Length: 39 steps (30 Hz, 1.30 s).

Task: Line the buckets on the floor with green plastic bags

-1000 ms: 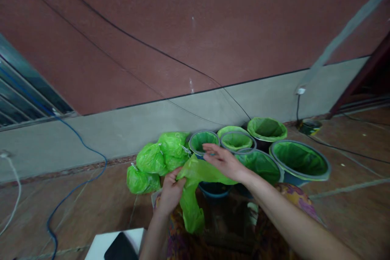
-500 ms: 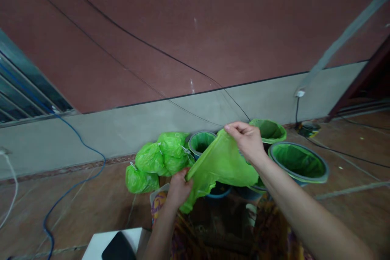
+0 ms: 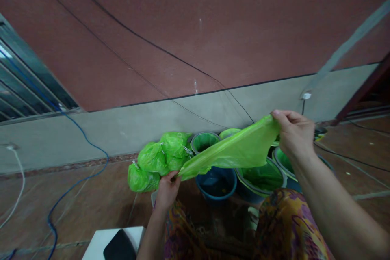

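Observation:
A green plastic bag (image 3: 234,150) is stretched out between my two hands. My left hand (image 3: 169,189) pinches its lower left end, close to the tied green bags. Higher up and to the right, my right hand (image 3: 295,132) grips the other end. Below the stretched bag stands an unlined blue bucket (image 3: 217,197). Beside it is a bucket with a green liner (image 3: 263,176), partly covered by the bag. Another lined bucket (image 3: 205,140) stands behind, near the wall, and one more (image 3: 284,162) is partly hidden by my right forearm.
Several tied, filled green bags (image 3: 152,158) lie against the wall at left. A white box (image 3: 97,243) with a dark phone-like object (image 3: 120,247) on it is at the lower left. A blue cable (image 3: 79,178) runs over the floor; black wires hang along the wall (image 3: 170,55).
My right hand has moved right and slightly up, and my left hand a little left, pulling the bag out longer and tauter. More of the blue bucket below now shows.

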### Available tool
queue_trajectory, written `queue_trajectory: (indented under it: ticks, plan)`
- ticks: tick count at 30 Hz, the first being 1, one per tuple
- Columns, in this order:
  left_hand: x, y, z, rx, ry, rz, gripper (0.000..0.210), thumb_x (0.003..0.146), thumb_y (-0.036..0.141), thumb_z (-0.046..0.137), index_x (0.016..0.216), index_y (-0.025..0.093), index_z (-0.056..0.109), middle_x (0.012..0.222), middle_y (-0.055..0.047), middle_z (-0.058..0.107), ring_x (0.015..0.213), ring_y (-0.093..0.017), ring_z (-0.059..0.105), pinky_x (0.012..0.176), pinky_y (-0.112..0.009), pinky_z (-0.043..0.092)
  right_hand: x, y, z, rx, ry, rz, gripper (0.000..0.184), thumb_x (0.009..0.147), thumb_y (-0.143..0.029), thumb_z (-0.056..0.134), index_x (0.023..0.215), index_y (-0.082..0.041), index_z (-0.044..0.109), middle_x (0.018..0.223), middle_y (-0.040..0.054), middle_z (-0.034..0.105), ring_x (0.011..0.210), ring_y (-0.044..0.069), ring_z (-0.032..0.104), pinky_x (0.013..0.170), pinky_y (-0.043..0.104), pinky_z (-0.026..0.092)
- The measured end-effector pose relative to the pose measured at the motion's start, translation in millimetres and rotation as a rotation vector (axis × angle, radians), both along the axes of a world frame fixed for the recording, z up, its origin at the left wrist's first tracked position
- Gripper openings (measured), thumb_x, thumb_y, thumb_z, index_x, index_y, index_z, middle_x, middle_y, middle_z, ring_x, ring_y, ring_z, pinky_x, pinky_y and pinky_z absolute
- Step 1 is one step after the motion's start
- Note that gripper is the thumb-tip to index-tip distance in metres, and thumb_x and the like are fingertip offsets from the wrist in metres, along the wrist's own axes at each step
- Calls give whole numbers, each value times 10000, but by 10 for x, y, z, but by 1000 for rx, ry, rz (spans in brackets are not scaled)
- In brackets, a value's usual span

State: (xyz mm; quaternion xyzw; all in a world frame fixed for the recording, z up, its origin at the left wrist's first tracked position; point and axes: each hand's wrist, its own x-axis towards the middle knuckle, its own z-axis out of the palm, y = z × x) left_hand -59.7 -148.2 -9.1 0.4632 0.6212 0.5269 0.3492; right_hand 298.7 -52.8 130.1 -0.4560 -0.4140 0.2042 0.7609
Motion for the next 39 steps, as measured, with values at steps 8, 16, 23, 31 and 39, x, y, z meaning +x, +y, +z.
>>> queue_trajectory:
  ticks: [8,16,23,31,39]
  plan:
    - [111,-58,91,28,-528,23,213,568,255,808,737,165,714,697,6,694,684,-141,615,740,-284,480,263,0,-213,-35,98,-112,242,590,-340,762,688,-132,690,611,-16,599,575,97,488,554,245,377]
    - [178,-82,171,192,-812,-159,103,553,144,657,583,173,563,589,36,569,664,-124,557,831,-324,469,479,-175,-673,-170,144,-156,284,566,-375,791,703,-139,710,654,3,624,581,105,499,536,249,378]
    - [293,-102,188,23,-772,-157,308,621,289,650,898,167,703,833,-27,689,760,-186,619,738,-306,469,426,-298,-666,-185,228,-135,298,510,-379,815,667,-157,694,645,11,617,564,117,510,524,262,414]
    - [459,20,100,-157,-381,-135,315,568,399,827,744,150,748,706,-13,690,671,-144,581,688,-252,421,445,-318,-669,-203,203,-140,304,522,-382,813,687,-150,707,635,7,611,548,105,484,503,251,367]
    - [432,63,-98,-91,-482,-96,254,658,435,782,695,194,711,702,5,687,714,-163,606,726,-277,461,587,-309,-817,-196,199,-151,251,531,-361,819,645,-168,707,642,19,624,551,122,499,492,263,380]
